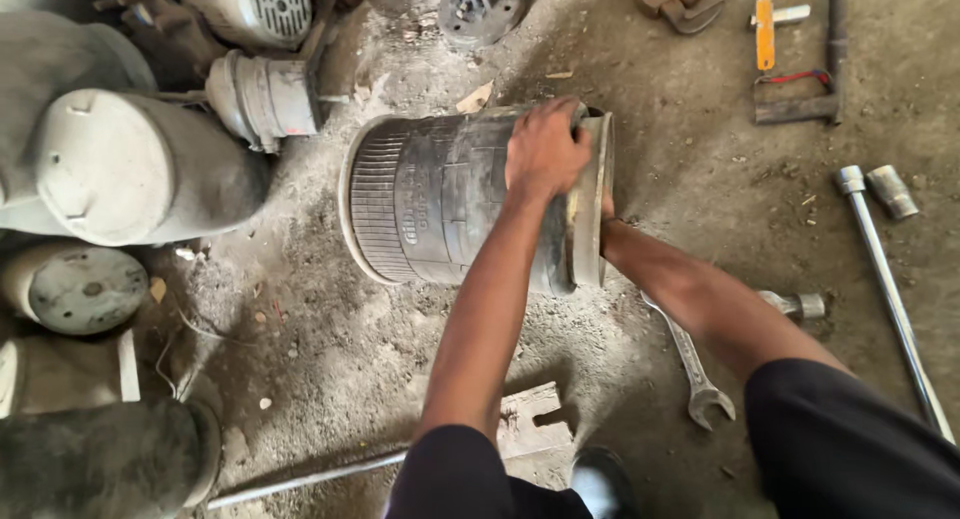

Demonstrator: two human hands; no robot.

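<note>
A: Nearest in view?
B: A wood block on the dirt floor, between the person's arms; a thin metal rod lies to its left.

A: Right of that?
B: An open-ended wrench under the right forearm. Further right, a long socket bar runs near to far.

A: The hands?
B: Left hand closed over the top edge of a black rubber air spring, fingers curled at its metal end plate. The right hand goes behind that plate; its grip cannot be told.

A: Where is the air spring?
B: On its side, mid-floor, plate end to the right.

A: Beyond?
B: Grey canisters stacked left. Far right, an orange-handled tool.
</note>
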